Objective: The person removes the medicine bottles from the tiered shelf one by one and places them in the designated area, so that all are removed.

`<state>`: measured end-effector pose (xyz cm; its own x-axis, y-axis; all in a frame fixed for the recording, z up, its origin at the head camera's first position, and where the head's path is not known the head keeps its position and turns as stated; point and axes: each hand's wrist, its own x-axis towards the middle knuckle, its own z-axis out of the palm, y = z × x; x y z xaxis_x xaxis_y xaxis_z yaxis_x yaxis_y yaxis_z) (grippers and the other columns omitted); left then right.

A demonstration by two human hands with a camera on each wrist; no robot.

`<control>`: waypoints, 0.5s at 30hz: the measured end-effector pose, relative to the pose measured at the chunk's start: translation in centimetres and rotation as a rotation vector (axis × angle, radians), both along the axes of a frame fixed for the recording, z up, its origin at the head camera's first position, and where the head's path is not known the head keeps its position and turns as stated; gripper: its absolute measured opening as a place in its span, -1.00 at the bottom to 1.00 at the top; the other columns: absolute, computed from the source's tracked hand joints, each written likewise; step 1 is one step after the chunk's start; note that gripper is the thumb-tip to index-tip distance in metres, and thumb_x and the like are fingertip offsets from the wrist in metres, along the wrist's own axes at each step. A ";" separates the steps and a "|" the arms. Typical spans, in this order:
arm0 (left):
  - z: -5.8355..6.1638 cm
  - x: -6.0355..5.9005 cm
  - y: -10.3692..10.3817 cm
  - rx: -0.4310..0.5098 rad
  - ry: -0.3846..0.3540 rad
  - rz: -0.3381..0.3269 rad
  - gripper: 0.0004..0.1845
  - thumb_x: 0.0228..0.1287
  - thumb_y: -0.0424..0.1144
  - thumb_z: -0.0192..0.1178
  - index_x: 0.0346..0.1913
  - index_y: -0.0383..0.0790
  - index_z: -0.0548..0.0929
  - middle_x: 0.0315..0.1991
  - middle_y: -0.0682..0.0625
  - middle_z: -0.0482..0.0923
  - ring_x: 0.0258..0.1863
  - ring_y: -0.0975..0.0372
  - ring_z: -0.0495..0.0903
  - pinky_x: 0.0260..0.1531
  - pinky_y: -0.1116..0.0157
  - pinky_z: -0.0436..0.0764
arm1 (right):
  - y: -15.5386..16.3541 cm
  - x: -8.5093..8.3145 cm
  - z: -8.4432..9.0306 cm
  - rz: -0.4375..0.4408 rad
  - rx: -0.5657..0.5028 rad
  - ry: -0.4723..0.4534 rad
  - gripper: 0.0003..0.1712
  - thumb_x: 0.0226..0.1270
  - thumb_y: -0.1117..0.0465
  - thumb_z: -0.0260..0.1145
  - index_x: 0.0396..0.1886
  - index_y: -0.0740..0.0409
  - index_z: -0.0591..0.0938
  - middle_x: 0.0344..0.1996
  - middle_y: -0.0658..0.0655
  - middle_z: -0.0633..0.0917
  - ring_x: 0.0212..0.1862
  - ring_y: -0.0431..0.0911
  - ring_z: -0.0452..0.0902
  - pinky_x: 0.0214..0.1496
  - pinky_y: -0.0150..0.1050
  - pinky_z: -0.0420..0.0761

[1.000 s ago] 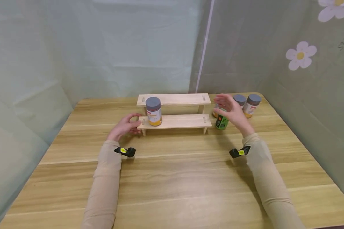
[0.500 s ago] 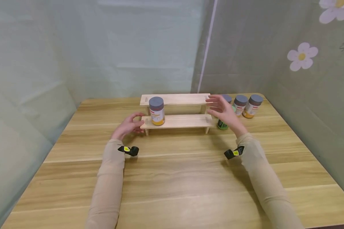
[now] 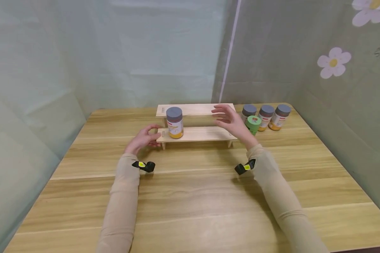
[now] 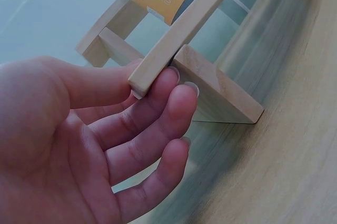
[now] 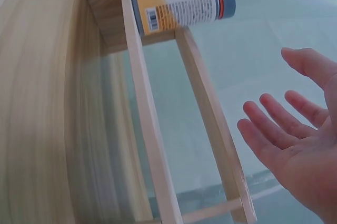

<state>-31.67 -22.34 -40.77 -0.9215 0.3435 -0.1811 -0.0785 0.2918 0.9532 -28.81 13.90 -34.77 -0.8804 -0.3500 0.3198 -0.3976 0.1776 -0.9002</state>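
A two-tier wooden shelf [image 3: 202, 134] stands toward the back of the table. My left hand [image 3: 143, 140] pinches the left end of its lower board; in the left wrist view the thumb [image 4: 102, 85] lies on top and the fingers [image 4: 158, 108] curl underneath. On that lower board, near the left end, a supplement bottle [image 3: 175, 123] with a grey lid and orange-and-white label stands upright. My right hand [image 3: 232, 123], fingers spread and holding nothing, hovers over the shelf's right part. The right wrist view shows this right hand [image 5: 300, 140] apart from the boards and the bottle [image 5: 181, 4].
Right of the shelf stand several grey-lidded bottles: one [image 3: 248, 111] partly hidden, one [image 3: 266, 117] in the middle, one [image 3: 279, 117] rightmost. A green-lidded jar [image 3: 253, 123] stands in front, partly behind my right hand. Fabric [image 3: 164, 52] hangs behind the table [image 3: 190, 203].
My right hand has moved left, from over the green jar to over the shelf's right part, uncovering the jar and bottles. My left hand keeps its hold on the shelf. The view shifted slightly.
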 end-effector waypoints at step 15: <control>0.1 0.2 0.0 0.003 -0.020 0.008 -0.43 0.47 -0.28 0.02 0.44 -0.31 0.13 -0.51 0.18 0.64 -0.53 0.33 0.66 -0.37 0.37 0.66 | -3.5 -0.6 0.3 0.037 -0.028 -0.067 -0.40 0.35 0.42 0.22 0.36 0.20 0.30 0.27 0.34 0.45 0.31 0.17 0.41 0.29 0.00 0.51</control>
